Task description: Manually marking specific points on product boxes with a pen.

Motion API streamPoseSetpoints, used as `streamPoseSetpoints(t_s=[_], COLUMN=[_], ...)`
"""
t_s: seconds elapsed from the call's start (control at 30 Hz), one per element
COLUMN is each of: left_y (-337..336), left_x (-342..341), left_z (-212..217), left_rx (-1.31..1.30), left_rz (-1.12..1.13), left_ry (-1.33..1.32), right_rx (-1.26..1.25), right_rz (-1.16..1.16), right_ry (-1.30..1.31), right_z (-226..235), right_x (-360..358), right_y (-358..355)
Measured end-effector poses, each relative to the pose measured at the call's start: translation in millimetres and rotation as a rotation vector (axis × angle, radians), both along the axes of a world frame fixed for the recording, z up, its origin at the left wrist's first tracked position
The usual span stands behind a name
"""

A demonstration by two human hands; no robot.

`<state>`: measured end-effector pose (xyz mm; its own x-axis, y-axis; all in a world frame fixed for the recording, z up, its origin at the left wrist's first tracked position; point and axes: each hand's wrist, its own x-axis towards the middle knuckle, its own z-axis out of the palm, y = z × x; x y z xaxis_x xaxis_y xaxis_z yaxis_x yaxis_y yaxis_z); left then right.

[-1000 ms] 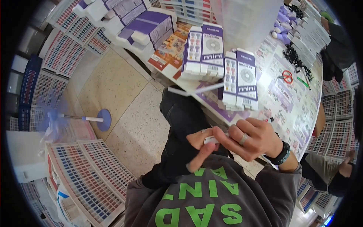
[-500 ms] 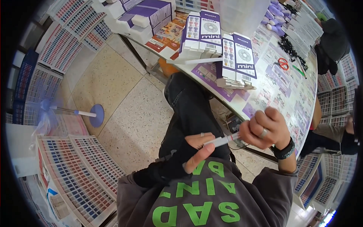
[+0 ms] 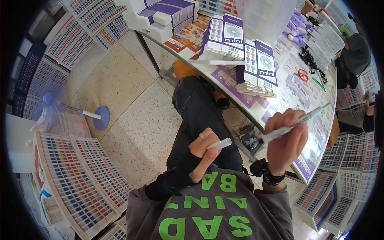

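My left hand (image 3: 204,154) sits low over my lap and pinches a small white pen cap (image 3: 220,143) between thumb and fingers. My right hand (image 3: 286,140) is raised to the right of it, closed around a white marker pen (image 3: 296,122) that points up and right toward the table edge. The two hands are apart, the cap off the pen. A dark watch is on my right wrist. My dark trousers and grey top with green letters fill the view below the hands.
A long white table (image 3: 280,104) covered with printed sheets curves along the right, carrying upright purple-and-white boxes (image 3: 260,66), red scissors (image 3: 303,75) and black clips. Racks of small coloured tiles (image 3: 76,172) stand on the floor left, beside a blue fan (image 3: 52,108). Another person (image 3: 354,52) sits far right.
The hands were together at the pen; now they have pulled apart, the left keeping the cap and the right lifting the uncapped marker up and to the right.
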<state>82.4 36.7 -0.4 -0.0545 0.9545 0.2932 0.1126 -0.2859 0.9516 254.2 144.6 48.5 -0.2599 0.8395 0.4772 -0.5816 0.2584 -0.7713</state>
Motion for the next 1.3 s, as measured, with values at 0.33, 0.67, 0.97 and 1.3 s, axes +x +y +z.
streamPoseSetpoints(t_s=[0.33,0.67,0.97,1.3], left_y=[18.0,36.2,62.3,122.4], left_x=[14.2,32.7,71.1,56.9], left_z=[-1.8,-10.8,-29.0,-7.6], left_rx=[-0.016,-0.25,-0.15,0.088], left_rz=[-0.022,-0.108,-0.15,-0.389], left_ry=[0.047,-0.097,-0.507,-0.01], right_rx=[0.069,-0.052,0.035,0.786], right_rz=[-0.043,-0.083,-0.426,-0.6], right_ry=[-0.272,-0.391,-0.33,-1.204], right_z=[-8.9,-24.3,-13.6,4.6], right_x=[-6.0,4.7,33.3,56.4], right_y=[-0.2,10.1,26.8,115.8])
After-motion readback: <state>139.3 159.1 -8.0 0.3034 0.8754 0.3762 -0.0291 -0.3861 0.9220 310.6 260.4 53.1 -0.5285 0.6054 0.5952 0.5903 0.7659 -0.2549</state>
